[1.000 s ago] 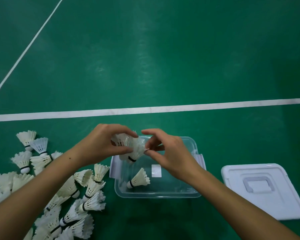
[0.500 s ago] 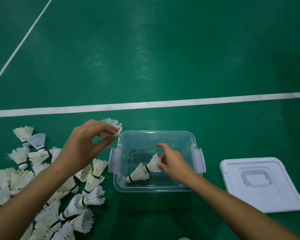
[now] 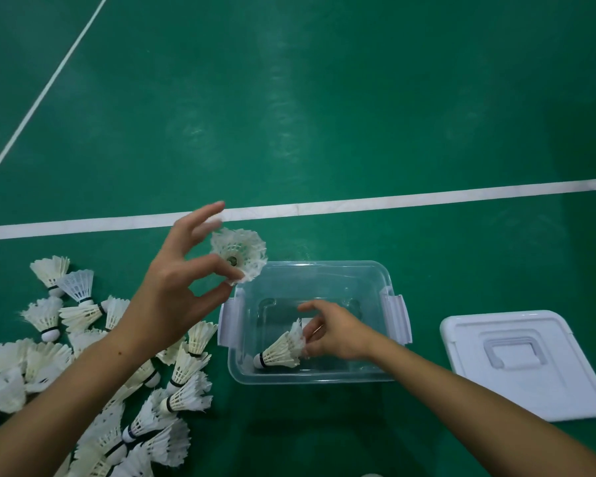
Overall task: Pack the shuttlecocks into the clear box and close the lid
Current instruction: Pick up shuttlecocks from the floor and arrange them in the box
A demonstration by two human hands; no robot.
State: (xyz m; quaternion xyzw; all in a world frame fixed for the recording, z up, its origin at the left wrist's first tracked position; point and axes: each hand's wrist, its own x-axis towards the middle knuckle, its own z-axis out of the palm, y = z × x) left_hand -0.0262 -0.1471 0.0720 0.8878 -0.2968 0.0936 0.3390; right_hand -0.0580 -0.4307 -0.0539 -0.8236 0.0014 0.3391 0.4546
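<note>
The clear box [image 3: 315, 321] is sitting open on the green floor [image 3: 324, 98], its long axis running left to right, with a white latch [image 3: 397, 318] folded out at each short end. One shuttlecock [image 3: 280, 349] is lying on its side inside the box, its long axis running left to right, the cork pointing to the near left and the feather skirt opening toward the right. The right hand [image 3: 334, 333] is reaching into the box, and its fingers [image 3: 312, 333] are touching the skirt of this shuttlecock; whether they are gripping it cannot be told, because the feathers are covering the fingertips.

The left hand [image 3: 176, 290] is hovering over the far left corner of the box. Its thumb and one finger are pinching the rim of a second shuttlecock [image 3: 239, 254], while the remaining fingers are spreading wide. This shuttlecock is presenting its open skirt toward the camera, so its long axis is pointing away from the viewer and its cork is showing only through the skirt.

A pile of shuttlecocks [image 3: 93, 373] is lying on the floor to the left of the box, pointing in mixed directions; the left forearm is covering part of it, and the frame edge is cutting it off at the left and near sides. The white lid [image 3: 527, 363] is lying flat to the right of the box, apart from it. The floor beyond the box is offering open room up to the white line [image 3: 427, 197].
</note>
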